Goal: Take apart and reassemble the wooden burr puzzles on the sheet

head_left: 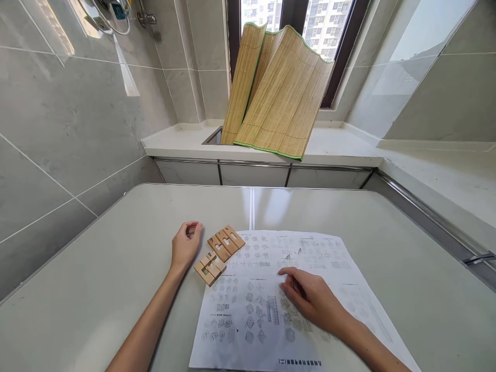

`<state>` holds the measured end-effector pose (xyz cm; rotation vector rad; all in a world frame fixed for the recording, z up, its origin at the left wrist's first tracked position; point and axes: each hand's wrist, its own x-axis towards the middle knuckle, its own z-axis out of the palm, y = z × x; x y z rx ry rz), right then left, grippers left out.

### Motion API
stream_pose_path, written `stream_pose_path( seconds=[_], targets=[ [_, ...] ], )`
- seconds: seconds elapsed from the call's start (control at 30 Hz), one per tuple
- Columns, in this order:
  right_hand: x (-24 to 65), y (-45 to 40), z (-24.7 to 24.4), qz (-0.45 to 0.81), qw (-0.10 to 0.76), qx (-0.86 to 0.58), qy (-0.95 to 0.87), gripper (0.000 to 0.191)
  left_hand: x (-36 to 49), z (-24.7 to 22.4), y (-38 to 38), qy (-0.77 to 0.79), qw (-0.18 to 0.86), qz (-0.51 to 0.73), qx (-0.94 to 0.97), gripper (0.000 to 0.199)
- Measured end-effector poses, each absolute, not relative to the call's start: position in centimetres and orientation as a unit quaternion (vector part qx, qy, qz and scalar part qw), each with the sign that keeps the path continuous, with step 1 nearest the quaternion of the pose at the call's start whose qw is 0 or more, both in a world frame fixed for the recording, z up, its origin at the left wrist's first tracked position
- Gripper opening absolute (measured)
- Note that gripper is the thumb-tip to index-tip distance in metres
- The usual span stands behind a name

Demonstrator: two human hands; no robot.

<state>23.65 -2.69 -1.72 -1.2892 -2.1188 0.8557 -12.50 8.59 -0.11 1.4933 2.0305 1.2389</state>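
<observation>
My left hand (pixel 187 245) rests on the table just left of some wooden puzzle pieces, its fingers curled in and nothing visible in them. Three flat wooden plates (pixel 226 243) with cut-out openings and small dark marks lie side by side. Just below them, several interlocked wooden pieces (pixel 210 268) form a block with a "3" on top. A large printed paper sheet (pixel 267 299) covered in small line figures spreads across the table, its upper left corner by the wood. Over its middle right is my right hand (pixel 306 294), index finger stretched out, thumb apart, holding nothing.
The pale table (pixel 96 289) has a seam running away from me. Beyond it, a folded bamboo mat (pixel 279 93) with green edging leans on the white ledge (pixel 341 144) before a window. A grey tiled wall (pixel 77 129) stands at left, a metal rail (pixel 422 206) at right.
</observation>
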Motion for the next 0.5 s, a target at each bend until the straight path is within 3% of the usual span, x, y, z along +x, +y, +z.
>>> stream_pose_path(
  seconds=[0.27, 0.5],
  targets=[
    [23.8, -2.6, -2.0, 0.302, 0.261, -0.454, -0.797, 0.018, -12.0, -0.1, 8.6, 0.714, 0.169, 0.4, 0.549, 0.039],
    [23.8, -2.4, -2.9, 0.247, 0.275, -0.434, -0.822, 0.039, -11.8, 0.1, 8.4, 0.726, 0.151, 0.364, 0.563, 0.037]
  ],
)
